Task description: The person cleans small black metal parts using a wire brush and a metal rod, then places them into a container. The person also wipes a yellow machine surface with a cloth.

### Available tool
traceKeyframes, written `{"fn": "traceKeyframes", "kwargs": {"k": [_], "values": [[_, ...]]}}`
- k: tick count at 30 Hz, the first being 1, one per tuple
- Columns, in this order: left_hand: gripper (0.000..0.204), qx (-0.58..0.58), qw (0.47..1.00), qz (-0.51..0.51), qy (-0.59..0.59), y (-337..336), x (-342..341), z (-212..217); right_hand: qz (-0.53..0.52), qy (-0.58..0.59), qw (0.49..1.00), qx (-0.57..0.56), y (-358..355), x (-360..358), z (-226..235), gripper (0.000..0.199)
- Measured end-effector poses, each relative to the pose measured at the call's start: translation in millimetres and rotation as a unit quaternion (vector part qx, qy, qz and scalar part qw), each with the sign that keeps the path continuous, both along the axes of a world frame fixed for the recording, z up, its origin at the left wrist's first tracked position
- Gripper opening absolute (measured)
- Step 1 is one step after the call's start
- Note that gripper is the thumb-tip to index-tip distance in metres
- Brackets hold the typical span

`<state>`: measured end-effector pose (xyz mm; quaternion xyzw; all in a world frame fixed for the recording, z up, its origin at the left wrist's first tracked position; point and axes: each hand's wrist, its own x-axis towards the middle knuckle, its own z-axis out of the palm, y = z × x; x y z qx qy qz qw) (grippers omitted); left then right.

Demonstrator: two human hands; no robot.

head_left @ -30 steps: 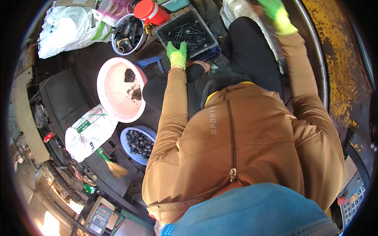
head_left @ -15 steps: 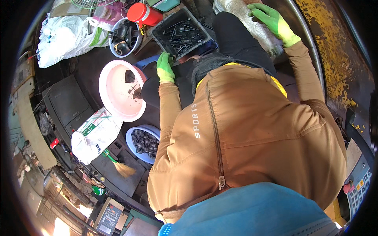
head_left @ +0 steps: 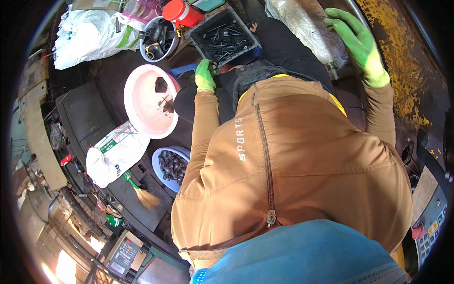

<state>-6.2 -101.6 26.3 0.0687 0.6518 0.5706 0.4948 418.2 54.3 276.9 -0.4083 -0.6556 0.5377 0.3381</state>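
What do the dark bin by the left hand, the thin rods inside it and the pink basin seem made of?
Dark bin: probably plastic, dull, judging by its thick, moulded-looking rim. Thin rods: likely metal, dark, with pale glints along some straight shafts. Pink basin: apparently smooth plastic, given its even colour and rounded rim.

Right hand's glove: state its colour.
The glove on the right hand is green, with a bright yellow-green cuff; it shows best in the head view.

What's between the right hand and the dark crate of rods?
Not bare: in the head view, going from the right hand to the crate, there's the whitish bundle, then the person's dark-trousered leg.
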Motion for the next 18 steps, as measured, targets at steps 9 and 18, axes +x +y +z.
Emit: {"fn": "traceKeyframes", "kwargs": {"k": [9, 18], "values": [[0.018, -0.051, 0.996, 0.04, -0.061, -6, -3, -4, -0.019, 0.019, 0.998, 0.051, -36, 1, 84, 0.033], [0.02, -0.064, 0.995, 0.03, -0.066, -5, 0, 2, -0.124, -0.093, 0.944, 0.29, -75, 16, 142, 0.032]]}}
